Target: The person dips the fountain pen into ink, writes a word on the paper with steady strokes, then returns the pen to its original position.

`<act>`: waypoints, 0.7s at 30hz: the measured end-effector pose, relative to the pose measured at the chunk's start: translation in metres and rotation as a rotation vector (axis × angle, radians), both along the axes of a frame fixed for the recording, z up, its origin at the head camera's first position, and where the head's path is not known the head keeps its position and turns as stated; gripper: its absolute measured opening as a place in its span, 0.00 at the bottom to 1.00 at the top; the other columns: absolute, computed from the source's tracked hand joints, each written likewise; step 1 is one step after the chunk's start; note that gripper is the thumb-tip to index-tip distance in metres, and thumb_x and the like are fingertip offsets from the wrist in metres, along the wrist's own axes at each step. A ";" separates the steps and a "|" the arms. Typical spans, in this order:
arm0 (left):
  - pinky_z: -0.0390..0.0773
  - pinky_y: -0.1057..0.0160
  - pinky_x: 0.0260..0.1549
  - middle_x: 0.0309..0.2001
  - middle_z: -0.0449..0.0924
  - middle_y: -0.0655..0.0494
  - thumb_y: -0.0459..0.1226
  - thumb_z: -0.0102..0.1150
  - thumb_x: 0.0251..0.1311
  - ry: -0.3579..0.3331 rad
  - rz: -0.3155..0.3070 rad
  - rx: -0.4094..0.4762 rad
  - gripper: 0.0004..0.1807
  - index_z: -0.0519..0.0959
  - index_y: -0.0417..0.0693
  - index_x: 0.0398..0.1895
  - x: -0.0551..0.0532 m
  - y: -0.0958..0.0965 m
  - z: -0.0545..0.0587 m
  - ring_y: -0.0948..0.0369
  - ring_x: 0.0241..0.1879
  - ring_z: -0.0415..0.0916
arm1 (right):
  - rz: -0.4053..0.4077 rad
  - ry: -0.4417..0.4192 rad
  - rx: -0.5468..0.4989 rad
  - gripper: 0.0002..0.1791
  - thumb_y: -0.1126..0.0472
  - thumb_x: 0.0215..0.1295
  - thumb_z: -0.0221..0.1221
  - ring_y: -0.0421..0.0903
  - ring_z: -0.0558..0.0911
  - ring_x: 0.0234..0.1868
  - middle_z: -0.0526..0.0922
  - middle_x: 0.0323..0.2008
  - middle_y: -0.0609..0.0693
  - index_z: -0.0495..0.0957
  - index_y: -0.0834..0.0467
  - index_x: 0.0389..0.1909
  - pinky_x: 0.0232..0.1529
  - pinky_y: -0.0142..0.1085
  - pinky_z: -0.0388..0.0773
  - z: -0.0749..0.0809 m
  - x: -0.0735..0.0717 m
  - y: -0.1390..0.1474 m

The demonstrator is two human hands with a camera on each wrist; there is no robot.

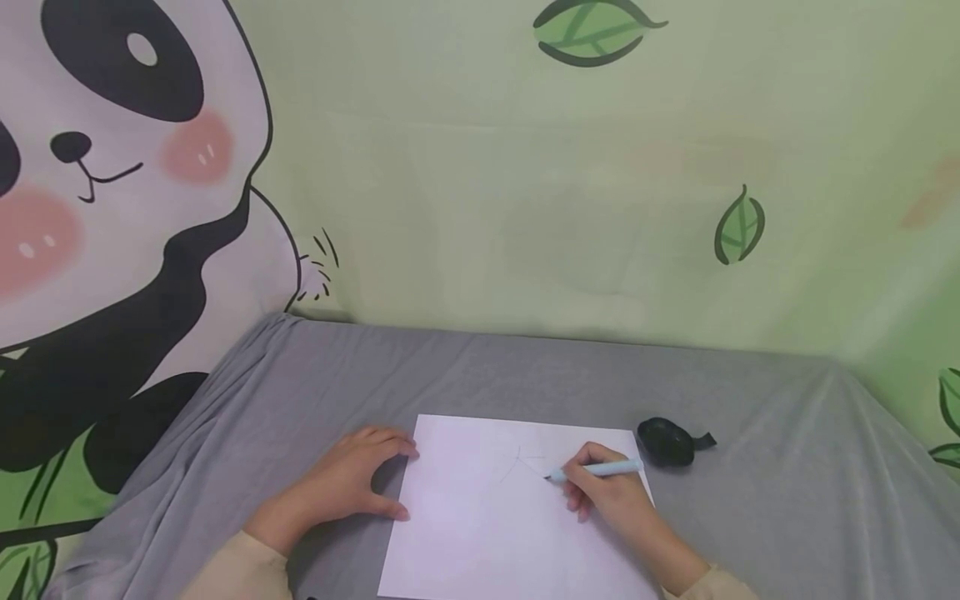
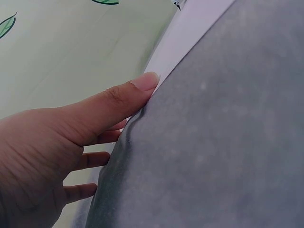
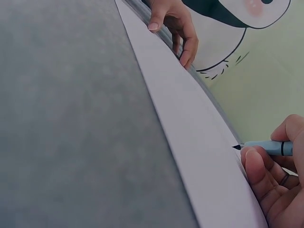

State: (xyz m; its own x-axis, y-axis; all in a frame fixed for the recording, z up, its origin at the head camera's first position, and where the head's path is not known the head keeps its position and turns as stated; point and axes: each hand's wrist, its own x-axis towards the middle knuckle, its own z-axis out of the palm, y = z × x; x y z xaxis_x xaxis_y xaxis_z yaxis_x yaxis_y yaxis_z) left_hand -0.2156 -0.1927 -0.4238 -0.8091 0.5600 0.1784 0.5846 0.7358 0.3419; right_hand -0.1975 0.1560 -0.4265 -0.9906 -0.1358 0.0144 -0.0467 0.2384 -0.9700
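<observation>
A white sheet of paper [image 1: 465, 517] lies on the grey cloth, with faint grey strokes [image 1: 517, 465] near its upper middle. My right hand [image 1: 603, 483] holds a light blue pencil [image 1: 611, 468] between thumb and fingers over the right half of the sheet. Its dark tip points left, close to the end of a slanting stroke. At the sheet's left edge rests my left hand [image 1: 341, 479], thumb and fingers spread apart, fingertips on the margin. In the left wrist view, the thumb [image 2: 145, 81] lies on the paper's edge.
A rounded black object with a short tab [image 1: 666, 442] sits just off the sheet's upper right corner. Grey cloth [image 1: 525, 367] covers the table. Behind it hangs a pale green backdrop [image 1: 480, 208] printed with a panda and leaves.
</observation>
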 end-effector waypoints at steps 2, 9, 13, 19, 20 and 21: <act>0.69 0.44 0.57 0.56 0.77 0.57 0.59 0.73 0.38 -0.002 0.000 -0.001 0.35 0.78 0.53 0.50 0.000 0.000 0.000 0.52 0.59 0.71 | -0.004 -0.001 -0.002 0.10 0.68 0.63 0.58 0.39 0.78 0.17 0.80 0.22 0.55 0.71 0.73 0.31 0.17 0.31 0.77 0.000 0.001 0.000; 0.68 0.43 0.58 0.56 0.77 0.57 0.58 0.73 0.38 -0.013 -0.002 0.003 0.35 0.77 0.52 0.51 0.002 0.000 0.003 0.51 0.59 0.71 | 0.006 0.004 0.004 0.10 0.68 0.63 0.58 0.39 0.78 0.17 0.80 0.22 0.55 0.71 0.73 0.31 0.17 0.31 0.77 -0.001 0.001 0.002; 0.68 0.43 0.57 0.56 0.77 0.57 0.58 0.72 0.38 -0.010 -0.004 0.004 0.35 0.77 0.52 0.50 0.002 0.000 0.003 0.52 0.59 0.70 | -0.002 -0.003 0.006 0.09 0.68 0.63 0.57 0.39 0.78 0.17 0.80 0.21 0.55 0.71 0.73 0.31 0.17 0.31 0.77 -0.001 0.001 0.002; 0.68 0.44 0.57 0.55 0.77 0.58 0.58 0.73 0.38 -0.009 -0.002 0.003 0.35 0.78 0.53 0.50 0.001 0.000 0.002 0.52 0.59 0.70 | -0.027 -0.016 0.013 0.08 0.69 0.63 0.57 0.39 0.77 0.16 0.79 0.19 0.52 0.71 0.71 0.29 0.17 0.31 0.77 -0.001 0.002 0.001; 0.68 0.44 0.57 0.55 0.77 0.58 0.58 0.73 0.38 -0.006 -0.002 0.002 0.35 0.78 0.53 0.50 0.001 0.000 0.001 0.52 0.59 0.70 | -0.027 -0.015 0.016 0.08 0.69 0.63 0.57 0.39 0.77 0.16 0.79 0.19 0.52 0.71 0.71 0.29 0.17 0.31 0.77 -0.001 0.003 0.002; 0.68 0.44 0.57 0.55 0.77 0.58 0.58 0.73 0.38 -0.005 -0.001 0.001 0.35 0.78 0.53 0.50 0.001 0.000 0.001 0.52 0.59 0.71 | -0.026 -0.015 0.018 0.08 0.69 0.63 0.57 0.39 0.77 0.16 0.79 0.19 0.52 0.71 0.71 0.29 0.17 0.31 0.77 -0.001 0.003 0.002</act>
